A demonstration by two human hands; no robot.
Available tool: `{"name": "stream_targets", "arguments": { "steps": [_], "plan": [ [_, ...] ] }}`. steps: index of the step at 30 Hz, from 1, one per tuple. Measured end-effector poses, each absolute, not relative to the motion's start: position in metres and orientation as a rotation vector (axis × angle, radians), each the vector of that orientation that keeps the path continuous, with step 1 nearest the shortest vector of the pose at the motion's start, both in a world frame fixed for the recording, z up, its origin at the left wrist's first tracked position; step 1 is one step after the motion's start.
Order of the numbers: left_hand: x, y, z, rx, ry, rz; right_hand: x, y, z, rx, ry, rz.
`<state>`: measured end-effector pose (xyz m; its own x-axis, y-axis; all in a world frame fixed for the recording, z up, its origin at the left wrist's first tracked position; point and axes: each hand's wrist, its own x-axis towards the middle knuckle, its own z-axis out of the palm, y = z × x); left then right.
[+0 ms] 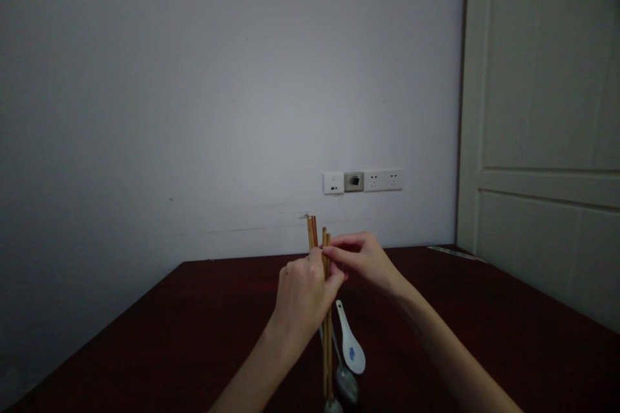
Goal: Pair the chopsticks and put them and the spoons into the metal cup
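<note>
Several wooden chopsticks (329, 342) stand nearly upright in front of me, with my left hand (303, 284) wrapped round them. Two of them are reddish at the top, the others tan. At their upper part my right hand (361, 258) pinches a chopstick between thumb and fingers. Just right of the chopsticks, a white soup spoon (352, 352) with a blue mark in its bowl lies on the table. Below it lies a metal spoon (347, 384). The bowl of another spoon (333, 406) shows at the bottom edge, its handle partly hidden behind the chopsticks.
The dark red table (232, 329) reaches back to a pale wall (217, 110). Sockets and switch plates (382, 180) sit low on the wall. A white panelled door (542, 110) stands at the right, and a thin flat strip (455, 252) lies at the table's back right edge.
</note>
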<state>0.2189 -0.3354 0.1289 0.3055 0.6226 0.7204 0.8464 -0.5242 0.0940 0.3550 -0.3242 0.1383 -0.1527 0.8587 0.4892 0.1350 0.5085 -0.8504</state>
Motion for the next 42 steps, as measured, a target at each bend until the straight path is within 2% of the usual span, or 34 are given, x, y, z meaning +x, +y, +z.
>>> {"name": "stream_targets", "arguments": {
  "steps": [10, 15, 20, 25, 42],
  "plan": [
    [0.213, -0.337, 0.134, -2.463, -1.299, -1.173, 0.359, -0.327, 0.141, -0.853, -1.624, 0.832],
    [0.2, -0.327, 0.137, -3.086, -1.222, -1.406, 0.361, -0.328, 0.143, -0.893, -1.591, 0.804],
    [0.192, -0.313, 0.136, -3.627, -1.143, -1.421, 0.361, -0.333, 0.147, -0.866, -1.59, 0.801],
    [0.193, -0.31, 0.134, -3.652, -1.253, -1.504, 0.359, -0.333, 0.148, -0.86, -1.587, 0.809],
    [0.192, -0.311, 0.135, -3.659, -1.227, -1.359, 0.359, -0.335, 0.148, -0.897, -1.633, 0.778]
  ]
}}
